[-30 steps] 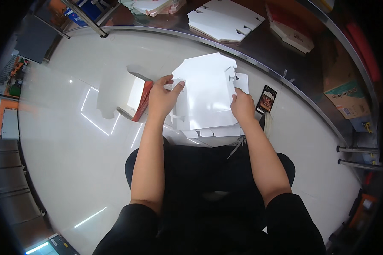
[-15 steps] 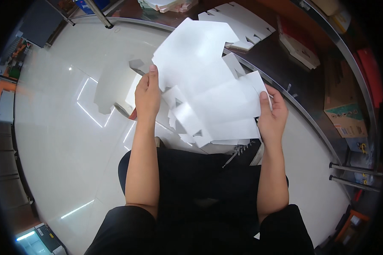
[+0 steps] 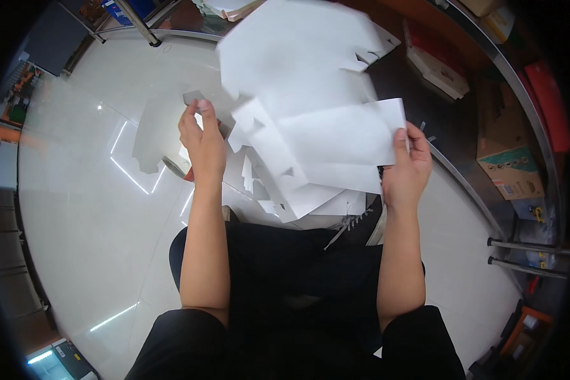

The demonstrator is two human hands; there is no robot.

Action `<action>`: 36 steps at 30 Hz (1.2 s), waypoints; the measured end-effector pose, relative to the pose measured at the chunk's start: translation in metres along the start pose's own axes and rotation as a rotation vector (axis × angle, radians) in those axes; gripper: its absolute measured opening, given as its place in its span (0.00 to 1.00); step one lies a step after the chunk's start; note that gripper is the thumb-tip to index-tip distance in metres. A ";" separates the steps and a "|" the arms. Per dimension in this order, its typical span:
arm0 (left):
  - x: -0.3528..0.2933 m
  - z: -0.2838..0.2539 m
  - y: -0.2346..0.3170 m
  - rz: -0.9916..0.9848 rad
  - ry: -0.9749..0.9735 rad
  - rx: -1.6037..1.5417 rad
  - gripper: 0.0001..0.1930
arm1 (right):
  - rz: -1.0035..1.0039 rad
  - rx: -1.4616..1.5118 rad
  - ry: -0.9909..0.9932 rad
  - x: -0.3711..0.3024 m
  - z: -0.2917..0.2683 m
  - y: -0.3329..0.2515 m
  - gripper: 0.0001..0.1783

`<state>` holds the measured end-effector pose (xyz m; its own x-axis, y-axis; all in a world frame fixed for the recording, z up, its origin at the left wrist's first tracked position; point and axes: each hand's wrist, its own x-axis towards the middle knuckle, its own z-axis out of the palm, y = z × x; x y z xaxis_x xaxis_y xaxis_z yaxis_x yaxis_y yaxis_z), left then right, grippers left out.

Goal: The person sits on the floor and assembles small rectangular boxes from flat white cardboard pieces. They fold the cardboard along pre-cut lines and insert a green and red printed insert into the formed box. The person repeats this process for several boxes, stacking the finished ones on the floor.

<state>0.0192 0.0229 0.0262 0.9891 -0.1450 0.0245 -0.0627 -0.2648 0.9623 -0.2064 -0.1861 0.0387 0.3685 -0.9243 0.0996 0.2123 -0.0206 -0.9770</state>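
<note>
My right hand pinches the right edge of a white flat box blank, thumb on top and fingers behind. Folds, notches and small cut-outs mark the sheet, which is tilted and partly blurred at its far end. Off the blank's left side, my left hand has its thumb and fingers apart, with nothing visibly held. More white cut cardboard pieces lie below the blank, partly covered by it. Beyond my left hand, a pale curved shape shows at floor level; its kind is unclear.
A metal-edged dark shelf curves along the right, bearing a red and white flat box. Farther right stands a brown carton with a green band. Metal legs rise at the upper left. A laced shoe is by my knees.
My left hand has let go of the blank and moved slightly left. The blank, still in my right hand, has swung away and upward, covering more of the shelf.
</note>
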 end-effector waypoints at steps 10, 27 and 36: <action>-0.037 0.015 0.000 -0.108 -0.621 -0.582 0.40 | 0.144 0.024 0.013 0.003 0.003 0.016 0.16; -0.080 0.021 0.029 0.502 -0.729 0.329 0.41 | 0.077 -0.026 -0.301 -0.027 0.019 -0.015 0.15; -0.079 0.026 0.026 0.244 -0.732 -0.192 0.44 | 0.074 -0.103 -0.339 -0.040 0.028 0.008 0.10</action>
<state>-0.0636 0.0026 0.0422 0.6072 -0.7853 0.1206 -0.1766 0.0147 0.9842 -0.1944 -0.1389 0.0323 0.6621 -0.7463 0.0684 0.0881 -0.0131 -0.9960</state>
